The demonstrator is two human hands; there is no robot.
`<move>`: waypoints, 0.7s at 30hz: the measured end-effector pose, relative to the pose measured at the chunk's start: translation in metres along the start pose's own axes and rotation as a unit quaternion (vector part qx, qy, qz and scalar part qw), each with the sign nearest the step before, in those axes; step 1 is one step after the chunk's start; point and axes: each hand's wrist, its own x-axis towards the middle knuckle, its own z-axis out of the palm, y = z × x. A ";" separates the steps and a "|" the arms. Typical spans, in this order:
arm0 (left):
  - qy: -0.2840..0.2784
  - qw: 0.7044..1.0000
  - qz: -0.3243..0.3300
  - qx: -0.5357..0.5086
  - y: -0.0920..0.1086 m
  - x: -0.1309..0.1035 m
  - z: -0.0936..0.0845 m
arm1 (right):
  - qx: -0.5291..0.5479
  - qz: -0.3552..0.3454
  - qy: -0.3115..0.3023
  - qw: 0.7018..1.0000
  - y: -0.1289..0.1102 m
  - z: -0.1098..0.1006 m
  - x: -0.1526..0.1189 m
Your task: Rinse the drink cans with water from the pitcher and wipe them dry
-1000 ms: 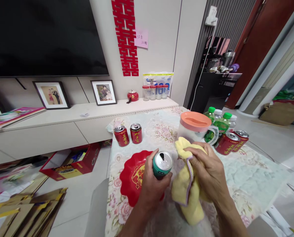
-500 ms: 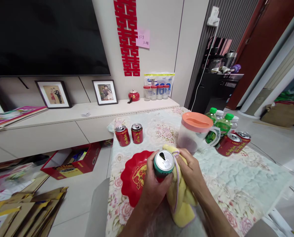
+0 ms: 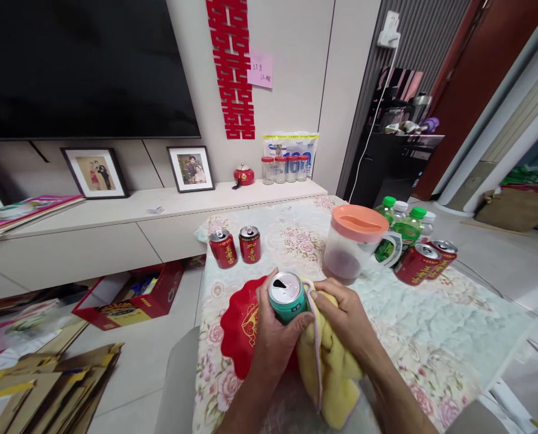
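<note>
A green drink can with a silver top and an open mouth hole is gripped in my left hand, above a red scalloped plate. My right hand is closed on a yellow cloth with a purple edge; the cloth hangs down and its upper part lies against the can's right side. Just beyond my right hand stands a clear pitcher with an orange lid and dark liquid inside. The plate is partly covered by my left hand and the can.
Two red cans stand at the table's far left. Beside the pitcher, on the right, are green-capped bottles and more red cans. A floral tablecloth covers the table. An open red box sits on the floor.
The can has moved slightly left and tilted, showing more of its green side. My right hand and the cloth have shifted a little down and left.
</note>
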 end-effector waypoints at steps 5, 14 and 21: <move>-0.026 0.999 0.009 -0.042 -0.004 -0.003 0.002 | 0.064 -0.038 0.062 0.995 -0.006 0.000 -0.001; -0.078 0.997 0.031 0.001 0.007 -0.011 -0.001 | 0.081 -0.004 0.061 0.995 0.007 0.008 0.001; -0.080 0.995 0.026 -0.047 0.006 -0.010 0.000 | 0.059 0.068 -0.008 0.996 0.014 0.012 0.003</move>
